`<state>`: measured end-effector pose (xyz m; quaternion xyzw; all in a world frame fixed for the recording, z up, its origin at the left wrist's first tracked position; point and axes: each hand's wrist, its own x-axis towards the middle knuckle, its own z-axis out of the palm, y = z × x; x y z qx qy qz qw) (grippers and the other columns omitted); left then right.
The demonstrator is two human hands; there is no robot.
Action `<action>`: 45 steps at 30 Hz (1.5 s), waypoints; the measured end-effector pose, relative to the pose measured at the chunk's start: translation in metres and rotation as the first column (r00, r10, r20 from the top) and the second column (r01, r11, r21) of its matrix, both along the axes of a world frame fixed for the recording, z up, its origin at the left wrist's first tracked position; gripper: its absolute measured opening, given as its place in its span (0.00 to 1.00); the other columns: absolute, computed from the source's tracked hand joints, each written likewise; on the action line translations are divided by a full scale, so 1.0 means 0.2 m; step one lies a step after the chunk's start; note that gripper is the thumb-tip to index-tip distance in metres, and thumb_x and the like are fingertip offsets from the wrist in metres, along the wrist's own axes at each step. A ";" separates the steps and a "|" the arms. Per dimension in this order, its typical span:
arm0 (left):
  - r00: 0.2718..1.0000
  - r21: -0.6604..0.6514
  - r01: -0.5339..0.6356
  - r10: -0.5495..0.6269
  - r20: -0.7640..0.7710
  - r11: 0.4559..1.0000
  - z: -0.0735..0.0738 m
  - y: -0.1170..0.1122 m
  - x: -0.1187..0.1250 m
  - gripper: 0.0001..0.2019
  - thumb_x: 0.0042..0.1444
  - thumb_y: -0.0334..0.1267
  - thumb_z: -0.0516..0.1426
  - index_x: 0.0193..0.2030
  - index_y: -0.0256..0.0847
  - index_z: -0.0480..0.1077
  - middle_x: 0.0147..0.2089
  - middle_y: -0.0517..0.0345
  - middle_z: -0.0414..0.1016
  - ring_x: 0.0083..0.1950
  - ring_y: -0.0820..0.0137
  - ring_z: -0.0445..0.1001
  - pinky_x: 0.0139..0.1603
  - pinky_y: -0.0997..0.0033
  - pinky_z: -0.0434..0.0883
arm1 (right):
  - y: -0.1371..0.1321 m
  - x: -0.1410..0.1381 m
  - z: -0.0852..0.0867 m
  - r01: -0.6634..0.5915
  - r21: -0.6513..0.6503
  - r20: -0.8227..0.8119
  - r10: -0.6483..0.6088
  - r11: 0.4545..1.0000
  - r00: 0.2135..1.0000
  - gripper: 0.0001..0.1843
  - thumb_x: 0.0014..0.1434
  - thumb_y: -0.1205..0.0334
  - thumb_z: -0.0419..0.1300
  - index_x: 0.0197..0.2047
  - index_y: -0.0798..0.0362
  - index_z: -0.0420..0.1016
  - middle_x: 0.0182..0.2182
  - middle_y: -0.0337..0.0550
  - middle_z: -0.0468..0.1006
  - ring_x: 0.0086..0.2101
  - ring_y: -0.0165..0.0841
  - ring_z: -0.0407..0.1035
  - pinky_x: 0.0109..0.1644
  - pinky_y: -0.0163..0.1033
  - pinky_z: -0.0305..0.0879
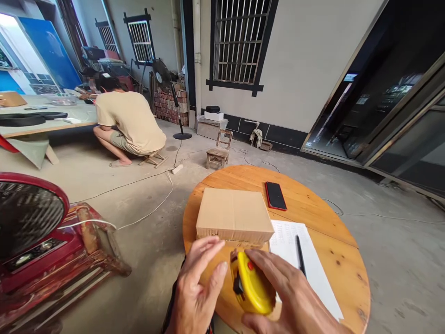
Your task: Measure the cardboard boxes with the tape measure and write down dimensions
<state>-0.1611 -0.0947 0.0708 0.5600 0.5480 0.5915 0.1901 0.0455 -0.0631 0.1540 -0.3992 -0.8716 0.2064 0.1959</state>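
My right hand [292, 297] is wrapped around a yellow tape measure [252, 285] with a red button, held just above the near edge of a round wooden table [323, 241]. Beside it on the left, my left hand [196, 287] has its fingers spread and holds nothing, its fingertips close to the tape measure and to the front side of a closed cardboard box [233, 215] lying flat on the table. A white sheet of paper [309, 264] with a black pen [300, 254] on it lies right of the box. A red-edged phone [276, 195] lies behind them.
A red fan [31, 218] on a worn red stand stands low at the left. A person in a tan shirt [130, 123] squats by a long table at the back left. Cables [153, 204] cross the concrete floor. A small wooden chair [219, 150] and a pedestal fan [167, 88] stand beyond.
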 end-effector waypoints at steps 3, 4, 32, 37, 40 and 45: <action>0.959 0.129 -0.173 0.197 -0.206 0.976 -0.03 0.04 -0.04 0.20 0.64 0.36 0.54 0.63 0.49 0.65 0.64 0.52 0.65 0.63 0.63 0.66 0.61 0.63 0.67 | 0.20 -0.12 0.03 -0.058 0.112 0.045 0.053 0.992 0.998 0.32 0.54 0.57 0.66 0.61 0.54 0.67 0.55 0.54 0.75 0.52 0.47 0.72 0.54 0.49 0.71; 0.932 0.156 -0.208 0.244 -0.267 0.966 -0.05 0.06 -0.05 0.20 0.64 0.36 0.54 0.63 0.49 0.65 0.65 0.51 0.63 0.64 0.62 0.66 0.62 0.62 0.66 | 0.29 -0.17 0.03 -0.055 0.145 0.056 0.048 0.988 0.997 0.33 0.53 0.59 0.66 0.61 0.57 0.67 0.56 0.55 0.74 0.52 0.47 0.71 0.55 0.49 0.70; 0.807 0.139 0.193 -0.077 -0.585 0.971 -0.33 0.10 0.35 0.15 0.60 0.30 0.54 0.52 0.43 0.72 0.60 0.49 0.69 0.58 0.60 0.71 0.56 0.60 0.73 | 0.31 0.72 -0.57 0.121 0.222 0.368 -0.198 0.967 0.909 0.11 0.63 0.74 0.51 0.40 0.53 0.73 0.49 0.51 0.76 0.47 0.40 0.69 0.55 0.46 0.58; 0.712 -0.026 0.274 -0.221 -0.666 0.961 -0.37 0.16 0.54 0.19 0.60 0.31 0.54 0.57 0.44 0.69 0.65 0.48 0.65 0.62 0.58 0.68 0.57 0.54 0.73 | 0.26 0.83 -0.53 0.494 0.146 0.277 -0.515 0.857 0.812 0.08 0.60 0.70 0.50 0.38 0.55 0.70 0.34 0.47 0.77 0.33 0.36 0.70 0.38 0.39 0.58; 0.642 -0.116 0.319 -0.305 -0.704 0.941 -0.39 0.19 0.61 0.21 0.58 0.32 0.55 0.59 0.43 0.68 0.67 0.46 0.63 0.64 0.56 0.65 0.58 0.51 0.72 | 0.23 0.87 -0.55 0.624 0.041 0.264 -0.610 0.781 0.747 0.07 0.55 0.71 0.50 0.31 0.53 0.67 0.30 0.43 0.76 0.28 0.33 0.68 0.30 0.35 0.52; 0.580 -0.210 0.330 -0.373 -0.724 0.920 -0.44 0.18 0.64 0.20 0.58 0.33 0.56 0.58 0.41 0.69 0.68 0.46 0.61 0.67 0.54 0.62 0.62 0.48 0.69 | 0.19 0.85 -0.58 0.649 -0.098 0.246 -0.614 0.754 0.750 0.04 0.55 0.68 0.50 0.30 0.51 0.63 0.29 0.40 0.75 0.28 0.32 0.67 0.29 0.35 0.50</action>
